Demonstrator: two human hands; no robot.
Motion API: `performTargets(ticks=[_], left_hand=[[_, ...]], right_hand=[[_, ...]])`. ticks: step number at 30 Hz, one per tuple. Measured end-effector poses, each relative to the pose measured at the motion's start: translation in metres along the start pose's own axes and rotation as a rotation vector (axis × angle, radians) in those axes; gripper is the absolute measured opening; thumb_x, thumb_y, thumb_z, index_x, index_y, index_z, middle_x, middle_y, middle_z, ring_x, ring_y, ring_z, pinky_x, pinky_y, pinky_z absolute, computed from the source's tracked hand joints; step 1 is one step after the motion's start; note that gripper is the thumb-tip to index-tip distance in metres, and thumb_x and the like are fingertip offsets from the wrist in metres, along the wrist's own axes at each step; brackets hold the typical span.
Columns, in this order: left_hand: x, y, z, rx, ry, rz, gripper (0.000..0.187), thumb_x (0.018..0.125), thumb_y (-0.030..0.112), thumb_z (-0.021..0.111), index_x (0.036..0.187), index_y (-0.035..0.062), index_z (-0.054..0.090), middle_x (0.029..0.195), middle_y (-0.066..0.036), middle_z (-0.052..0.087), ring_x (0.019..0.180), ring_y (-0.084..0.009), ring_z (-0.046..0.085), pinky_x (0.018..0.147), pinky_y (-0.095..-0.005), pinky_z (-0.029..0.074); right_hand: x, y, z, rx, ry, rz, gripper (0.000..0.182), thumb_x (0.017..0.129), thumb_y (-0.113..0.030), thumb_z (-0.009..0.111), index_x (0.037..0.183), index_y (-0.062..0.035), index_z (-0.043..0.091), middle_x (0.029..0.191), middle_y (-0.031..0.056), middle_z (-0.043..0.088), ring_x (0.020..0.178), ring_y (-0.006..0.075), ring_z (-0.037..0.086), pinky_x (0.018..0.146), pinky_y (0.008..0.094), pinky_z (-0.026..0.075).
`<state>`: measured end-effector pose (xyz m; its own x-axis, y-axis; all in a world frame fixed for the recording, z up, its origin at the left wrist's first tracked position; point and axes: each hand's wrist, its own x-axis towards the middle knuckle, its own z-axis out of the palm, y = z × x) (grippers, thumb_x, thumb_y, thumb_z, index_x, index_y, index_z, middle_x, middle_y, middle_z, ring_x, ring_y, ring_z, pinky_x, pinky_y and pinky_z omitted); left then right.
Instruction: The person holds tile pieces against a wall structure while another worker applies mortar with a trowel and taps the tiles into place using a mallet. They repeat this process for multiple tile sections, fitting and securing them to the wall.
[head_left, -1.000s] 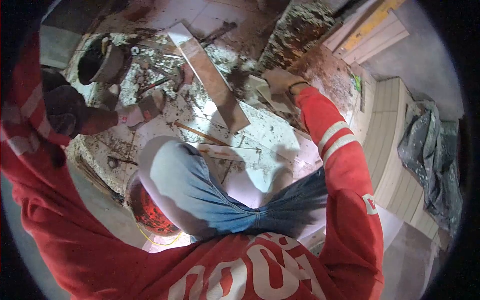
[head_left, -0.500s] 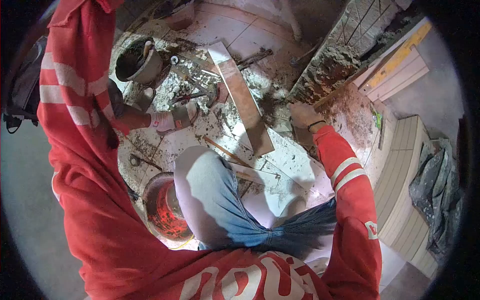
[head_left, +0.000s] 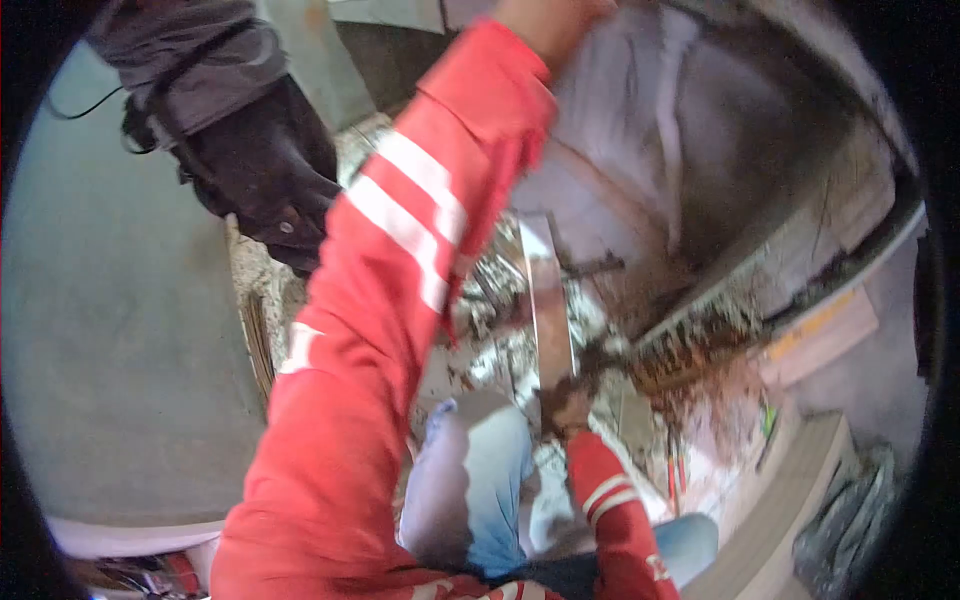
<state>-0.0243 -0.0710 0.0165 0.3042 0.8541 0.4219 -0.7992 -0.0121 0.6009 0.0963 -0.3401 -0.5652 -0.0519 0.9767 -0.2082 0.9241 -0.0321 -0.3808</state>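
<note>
Fingers of your right hand (head_left: pixel 571 410) blurred, left hand (head_left: pixel 560 25) cropped: cannot tell state
Right has shifted to the near end of the plank (head_left: pixel 549 310), now nearest, on the floor (head_left: pixel 715 455), left of its edge by the ledge (head_left: pixel 785 505)

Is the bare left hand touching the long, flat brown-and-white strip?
Apart: the head view shows the left hand at the top edge, clear of the strip.

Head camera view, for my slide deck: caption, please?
Left hand raised, right hand at the near end of a narrow board amid debris.
</note>
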Motion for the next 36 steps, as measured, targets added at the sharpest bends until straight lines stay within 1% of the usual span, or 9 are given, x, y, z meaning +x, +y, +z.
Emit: performTargets(ticks=[1, 2, 3, 4, 5, 7, 10, 15, 36], left_hand=[[-0.003, -0.001, 0.007, 0.024, 0.027, 0.001, 0.045, 0.105, 0.035, 0.044, 0.137, 0.0050, 0.038, 0.144, -0.024, 0.048, 0.117, -0.0449, 0.062, 0.092, -0.0526, 0.059], [-0.008, -0.003, 0.014, 0.039, 0.057, -0.001, 0.045, 0.103, 0.033, 0.044, 0.138, 0.0040, 0.038, 0.142, -0.023, 0.049, 0.115, -0.0427, 0.064, 0.090, -0.0497, 0.060], [-0.009, 0.000, 0.017, 0.034, 0.084, -0.023, 0.045, 0.102, 0.030, 0.045, 0.137, 0.0033, 0.039, 0.141, -0.022, 0.050, 0.112, -0.0406, 0.066, 0.089, -0.0474, 0.061], [-0.008, 0.001, 0.019, 0.022, 0.112, -0.051, 0.045, 0.100, 0.027, 0.046, 0.137, 0.0026, 0.039, 0.140, -0.021, 0.050, 0.109, -0.0385, 0.067, 0.087, -0.0451, 0.061], [-0.004, 0.000, 0.019, 0.013, 0.099, -0.025, 0.045, 0.100, 0.027, 0.046, 0.137, 0.0026, 0.039, 0.140, -0.021, 0.050, 0.109, -0.0385, 0.067, 0.087, -0.0451, 0.061], [0.003, -0.003, 0.014, -0.018, 0.221, -0.005, 0.058, 0.086, 0.028, 0.057, 0.137, 0.0025, 0.044, 0.124, -0.020, 0.057, 0.088, -0.0397, 0.073, 0.065, -0.0469, 0.063], [0.010, 0.000, 0.004, -0.058, 0.127, -0.035, 0.069, 0.086, 0.029, 0.054, 0.144, 0.0036, 0.028, 0.137, -0.026, 0.047, 0.086, -0.0488, 0.071, 0.059, -0.0509, 0.064], [-0.004, 0.007, 0.008, -0.012, 0.076, -0.042, 0.081, 0.088, 0.030, 0.055, 0.154, -0.0030, 0.023, 0.142, -0.025, 0.044, 0.104, -0.0464, 0.070, 0.080, -0.0473, 0.066], [-0.008, 0.011, 0.015, -0.010, 0.099, -0.055, 0.085, 0.090, 0.029, 0.055, 0.158, -0.0025, 0.015, 0.150, -0.025, 0.039, 0.107, -0.0464, 0.069, 0.073, -0.0448, 0.066]], right_hand=[[0.002, -0.013, -0.002, -0.016, -0.090, 0.140, 0.093, 0.082, -0.072, 0.066, 0.137, 0.0023, 0.058, 0.130, 0.0349, 0.060, 0.121, 0.0514, 0.057, 0.102, 0.0540, 0.047], [0.009, -0.002, 0.039, -0.197, 0.020, 0.179, 0.091, 0.082, -0.072, 0.066, 0.138, -0.0011, 0.060, 0.140, 0.0294, 0.057, 0.130, 0.0495, 0.052, 0.106, 0.0559, 0.045], [0.000, -0.012, 0.037, -0.244, 0.148, 0.202, 0.090, 0.081, -0.072, 0.067, 0.139, -0.0021, 0.060, 0.143, 0.0257, 0.056, 0.133, 0.0478, 0.050, 0.107, 0.0593, 0.043], [0.011, 0.002, 0.052, -0.389, 0.037, 0.104, 0.094, 0.080, -0.070, 0.069, 0.145, -0.0036, 0.054, 0.147, 0.0267, 0.052, 0.134, 0.0475, 0.049, 0.108, 0.0595, 0.041], [0.004, -0.003, 0.043, -0.252, 0.062, 0.176, 0.095, 0.080, -0.068, 0.071, 0.149, -0.0052, 0.051, 0.149, 0.0271, 0.049, 0.134, 0.0478, 0.049, 0.111, 0.0570, 0.039], [0.003, 0.003, 0.037, -0.180, 0.089, 0.179, 0.094, 0.080, -0.066, 0.071, 0.148, -0.0051, 0.051, 0.149, 0.0270, 0.050, 0.133, 0.0477, 0.049, 0.111, 0.0567, 0.039], [0.005, 0.011, 0.033, -0.148, 0.099, 0.163, 0.093, 0.079, -0.064, 0.071, 0.148, -0.0051, 0.051, 0.148, 0.0268, 0.050, 0.133, 0.0476, 0.049, 0.111, 0.0562, 0.039], [0.001, 0.019, 0.029, -0.115, 0.102, 0.167, 0.090, 0.079, -0.061, 0.072, 0.147, -0.0049, 0.052, 0.147, 0.0266, 0.051, 0.132, 0.0473, 0.049, 0.110, 0.0554, 0.039], [-0.004, 0.020, 0.024, -0.047, 0.141, 0.156, 0.081, 0.077, -0.047, 0.076, 0.143, -0.0043, 0.053, 0.142, 0.0255, 0.054, 0.130, 0.0462, 0.050, 0.109, 0.0521, 0.041]])
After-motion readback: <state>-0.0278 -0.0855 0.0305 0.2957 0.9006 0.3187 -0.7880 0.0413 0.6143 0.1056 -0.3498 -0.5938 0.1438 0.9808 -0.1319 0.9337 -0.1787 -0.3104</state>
